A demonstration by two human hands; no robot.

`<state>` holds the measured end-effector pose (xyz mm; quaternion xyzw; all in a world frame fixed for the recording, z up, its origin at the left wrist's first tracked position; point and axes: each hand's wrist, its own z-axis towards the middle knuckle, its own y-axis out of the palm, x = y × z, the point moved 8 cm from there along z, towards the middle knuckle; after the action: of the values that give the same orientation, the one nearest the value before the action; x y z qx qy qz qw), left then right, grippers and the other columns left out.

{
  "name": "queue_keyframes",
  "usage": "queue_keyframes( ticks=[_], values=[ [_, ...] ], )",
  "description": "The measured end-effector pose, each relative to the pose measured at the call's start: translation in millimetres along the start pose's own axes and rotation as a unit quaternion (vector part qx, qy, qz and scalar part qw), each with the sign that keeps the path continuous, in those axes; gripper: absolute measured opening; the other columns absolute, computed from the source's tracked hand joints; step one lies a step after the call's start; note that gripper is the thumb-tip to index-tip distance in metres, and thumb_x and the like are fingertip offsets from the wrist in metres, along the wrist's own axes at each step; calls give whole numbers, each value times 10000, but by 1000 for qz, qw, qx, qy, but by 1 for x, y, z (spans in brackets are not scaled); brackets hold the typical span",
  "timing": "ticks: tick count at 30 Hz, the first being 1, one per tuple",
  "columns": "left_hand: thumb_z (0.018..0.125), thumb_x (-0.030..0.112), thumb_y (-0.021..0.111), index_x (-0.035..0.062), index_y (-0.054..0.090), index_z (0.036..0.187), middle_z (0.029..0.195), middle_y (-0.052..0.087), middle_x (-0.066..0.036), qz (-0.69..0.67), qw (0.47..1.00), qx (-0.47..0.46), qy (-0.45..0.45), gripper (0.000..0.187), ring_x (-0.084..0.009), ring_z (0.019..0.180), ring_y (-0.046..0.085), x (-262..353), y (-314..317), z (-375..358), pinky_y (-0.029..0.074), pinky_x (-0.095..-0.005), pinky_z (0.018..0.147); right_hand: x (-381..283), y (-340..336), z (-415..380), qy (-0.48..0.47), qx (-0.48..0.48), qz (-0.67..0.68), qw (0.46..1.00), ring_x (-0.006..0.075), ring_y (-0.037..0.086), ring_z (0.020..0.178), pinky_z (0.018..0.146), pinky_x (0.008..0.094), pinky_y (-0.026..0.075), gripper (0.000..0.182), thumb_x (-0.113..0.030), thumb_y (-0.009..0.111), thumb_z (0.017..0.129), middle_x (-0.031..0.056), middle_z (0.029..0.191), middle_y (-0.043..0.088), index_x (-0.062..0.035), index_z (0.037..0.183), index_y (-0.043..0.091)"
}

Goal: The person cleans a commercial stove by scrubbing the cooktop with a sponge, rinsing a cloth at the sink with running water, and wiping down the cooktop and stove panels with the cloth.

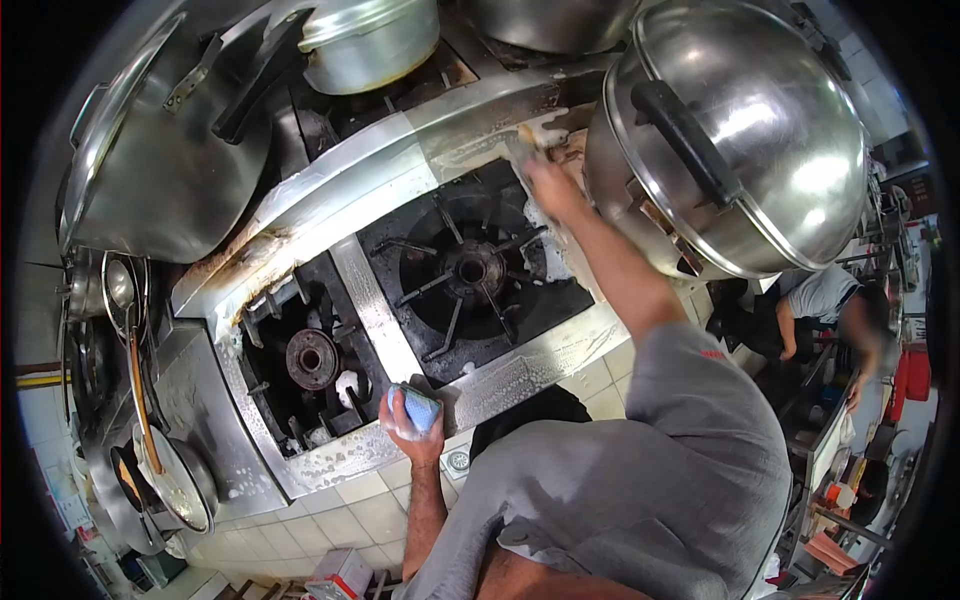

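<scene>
My left hand (408,428) is closed around a soapy blue sponge (420,407) just above the front rim of the stove (375,310). Suds cling to those fingers. My right hand (550,185) reaches to the back right corner of the stovetop. Its fingers are closed, and a greyish thing shows at the fingertips, too blurred to name. White foam lies around that corner and beside the large burner (472,270). To the left, the smaller burner (312,358) has a patch of foam near it.
A big domed steel pot (790,130) with a black handle stands close to my right arm. Large pans (170,170) sit at the back left, and an aluminium pot (370,45) behind. Ladles and a pan (180,485) hang at left. Another person (815,305) is at the right.
</scene>
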<state>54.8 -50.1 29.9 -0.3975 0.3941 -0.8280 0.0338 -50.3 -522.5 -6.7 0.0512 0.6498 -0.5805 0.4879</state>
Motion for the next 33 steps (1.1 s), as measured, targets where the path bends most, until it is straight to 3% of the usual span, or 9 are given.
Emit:
queue_keyframes(
  ticks=[2,3,5,8,14,19,26,31,33],
  values=[
    [538,170,801,87,388,1259,1209,388,-230,41,999,-6,15,835,-389,1074,434,-7,-7,13,367,-475,888,-7,1,-73,105,-60,137,983,301,403,1216,1019,362,288,484,-297,278,928,204,1259,472,47,1217,461],
    [538,170,801,87,388,1259,1209,388,-230,-23,999,-24,-40,835,-389,1074,434,25,26,-31,367,-475,888,29,-64,-142,9,-86,-55,995,322,397,1218,1035,366,283,406,-190,338,895,216,1267,459,17,1211,489],
    [532,168,800,90,392,1254,1199,391,-234,-6,1000,-6,-18,833,-398,1062,436,13,10,-16,371,-474,882,51,-45,-203,-34,-80,35,996,342,398,1211,1022,384,311,393,-98,379,845,212,1269,456,12,1205,493],
    [531,165,798,96,396,1249,1190,394,-233,0,1000,-5,-12,826,-401,1050,440,7,3,-8,374,-472,879,9,-37,-154,-161,-61,-172,970,367,430,1168,979,408,361,409,-45,431,790,214,1234,482,15,1190,493],
    [538,163,794,93,396,1247,1184,398,-230,8,1000,-7,-17,815,-396,1047,443,10,5,-5,377,-470,872,-49,32,57,2,-71,-326,943,366,606,804,760,476,470,242,-89,424,810,239,874,610,31,903,613],
    [568,133,770,40,371,1247,1182,406,-241,14,1000,-13,3,793,-400,1057,437,11,4,-5,365,-465,889,47,12,123,118,-1,-312,943,315,607,877,762,420,469,226,-177,506,779,148,875,653,-39,841,674],
    [544,167,775,92,387,1253,1187,404,-238,-14,1000,11,4,812,-402,1045,445,3,5,-8,385,-476,863,-61,22,62,63,24,-362,930,316,566,980,816,441,465,278,-150,418,854,201,1066,577,-16,996,616],
    [575,136,777,50,363,1253,1183,397,-242,-9,1000,-8,-6,799,-396,1050,442,12,1,-4,374,-467,885,14,-15,76,177,51,-103,977,382,585,850,798,482,440,330,-168,347,850,263,868,590,55,851,589],
    [575,137,777,56,360,1258,1187,396,-244,2,1000,-5,3,804,-399,1056,440,12,1,-4,374,-461,888,0,0,43,24,22,-186,982,401,575,847,792,491,430,357,-179,315,865,269,862,591,59,840,579]
  ],
)
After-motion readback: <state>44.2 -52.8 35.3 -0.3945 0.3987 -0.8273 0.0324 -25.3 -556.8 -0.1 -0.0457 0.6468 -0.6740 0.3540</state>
